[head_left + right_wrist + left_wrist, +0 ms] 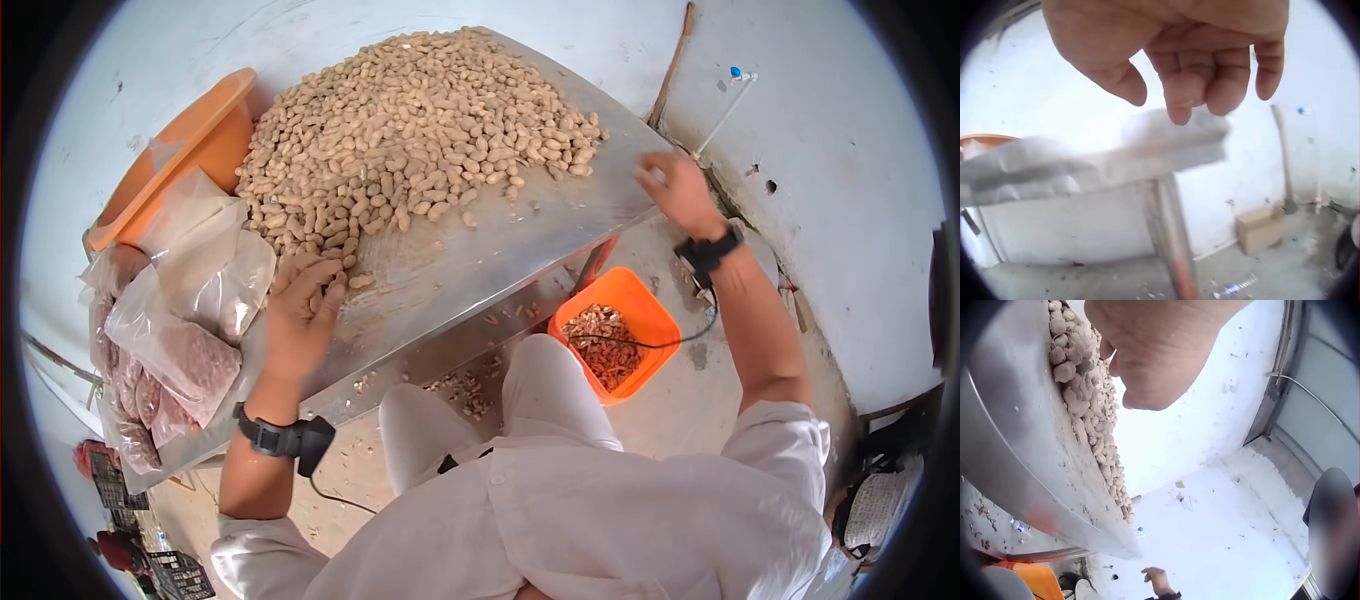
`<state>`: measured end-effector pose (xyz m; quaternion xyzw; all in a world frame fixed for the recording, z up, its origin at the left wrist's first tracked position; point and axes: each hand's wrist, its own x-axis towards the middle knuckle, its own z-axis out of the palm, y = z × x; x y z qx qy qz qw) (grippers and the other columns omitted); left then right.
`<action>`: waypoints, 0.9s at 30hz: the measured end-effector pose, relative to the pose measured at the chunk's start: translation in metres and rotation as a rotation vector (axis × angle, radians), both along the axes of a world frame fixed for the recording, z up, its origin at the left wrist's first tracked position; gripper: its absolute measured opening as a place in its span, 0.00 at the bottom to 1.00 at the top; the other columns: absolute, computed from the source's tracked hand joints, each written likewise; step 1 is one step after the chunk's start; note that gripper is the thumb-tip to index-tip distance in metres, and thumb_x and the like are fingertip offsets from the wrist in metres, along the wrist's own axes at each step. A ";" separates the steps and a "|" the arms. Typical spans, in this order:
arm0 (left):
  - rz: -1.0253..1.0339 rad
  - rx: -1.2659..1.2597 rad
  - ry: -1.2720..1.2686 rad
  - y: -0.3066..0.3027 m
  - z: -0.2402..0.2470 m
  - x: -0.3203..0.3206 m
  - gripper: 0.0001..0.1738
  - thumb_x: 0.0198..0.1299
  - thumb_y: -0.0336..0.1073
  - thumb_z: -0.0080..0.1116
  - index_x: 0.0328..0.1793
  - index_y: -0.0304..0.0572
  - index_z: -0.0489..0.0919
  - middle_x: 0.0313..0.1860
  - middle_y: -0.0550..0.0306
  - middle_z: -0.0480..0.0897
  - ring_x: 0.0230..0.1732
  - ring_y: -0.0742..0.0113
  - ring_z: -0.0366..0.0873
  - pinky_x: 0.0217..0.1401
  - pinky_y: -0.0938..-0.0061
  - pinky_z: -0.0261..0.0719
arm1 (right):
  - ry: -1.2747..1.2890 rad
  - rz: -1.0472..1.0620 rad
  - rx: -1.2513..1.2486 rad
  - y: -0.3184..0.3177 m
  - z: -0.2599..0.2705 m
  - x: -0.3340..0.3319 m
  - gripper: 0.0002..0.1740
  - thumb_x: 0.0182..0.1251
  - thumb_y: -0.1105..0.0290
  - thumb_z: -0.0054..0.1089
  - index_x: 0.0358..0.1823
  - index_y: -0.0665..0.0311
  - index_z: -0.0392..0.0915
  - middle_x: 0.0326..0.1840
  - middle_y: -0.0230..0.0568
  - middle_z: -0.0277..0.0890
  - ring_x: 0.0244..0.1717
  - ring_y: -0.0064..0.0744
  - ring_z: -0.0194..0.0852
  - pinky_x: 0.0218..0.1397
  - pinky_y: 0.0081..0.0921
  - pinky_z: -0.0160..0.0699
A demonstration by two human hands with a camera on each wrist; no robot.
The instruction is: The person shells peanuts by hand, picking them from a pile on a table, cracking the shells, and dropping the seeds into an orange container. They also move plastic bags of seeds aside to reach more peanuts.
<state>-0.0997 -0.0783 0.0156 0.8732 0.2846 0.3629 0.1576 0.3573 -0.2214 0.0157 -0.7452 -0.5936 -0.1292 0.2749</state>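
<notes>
A large heap of unshelled peanuts (pixel 430 130) covers much of the metal table (pixel 560 230). At the heap's near left corner, my left hand (pixel 300 315) curls its fingers round some peanuts, the thumb on the near side. Seen from the left wrist, the left hand (pixel 1160 350) is bent beside the heap (pixel 1094 419), its fingertips partly hidden. My right hand (pixel 682 190) is in the air by the table's right corner, away from the heap. In the right wrist view this hand (pixel 1191 56) has loosely bent, parted fingers and holds nothing.
Clear plastic bags (pixel 180 340) with pinkish contents lie at the table's left, before an orange basin (pixel 190 150). An orange bucket (pixel 655 310) with shells or shelled pieces stands below the table's front edge. A cardboard box (pixel 1260 230) is on the floor near the wall.
</notes>
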 end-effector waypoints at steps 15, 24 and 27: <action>0.028 0.031 -0.281 -0.033 -0.036 0.029 0.12 0.53 0.23 0.58 0.45 0.35 0.79 0.44 0.50 0.76 0.45 0.58 0.75 0.49 0.72 0.73 | 0.026 0.137 -0.101 0.098 -0.014 -0.020 0.07 0.57 0.72 0.55 0.34 0.69 0.77 0.34 0.52 0.77 0.36 0.43 0.78 0.37 0.34 0.75; 0.052 0.081 -0.374 -0.047 -0.041 0.029 0.15 0.51 0.23 0.58 0.47 0.38 0.79 0.44 0.50 0.77 0.41 0.61 0.76 0.45 0.71 0.75 | 1.124 0.519 0.173 0.050 0.009 -0.106 0.11 0.71 0.71 0.46 0.50 0.66 0.72 0.43 0.40 0.76 0.38 0.26 0.75 0.40 0.20 0.72; -0.050 -0.052 -0.434 -0.073 -0.043 0.045 0.17 0.50 0.26 0.60 0.49 0.41 0.79 0.44 0.52 0.77 0.38 0.64 0.76 0.43 0.74 0.75 | 1.546 0.740 0.207 0.021 -0.008 -0.168 0.13 0.71 0.74 0.44 0.53 0.68 0.70 0.41 0.40 0.76 0.38 0.27 0.78 0.42 0.21 0.78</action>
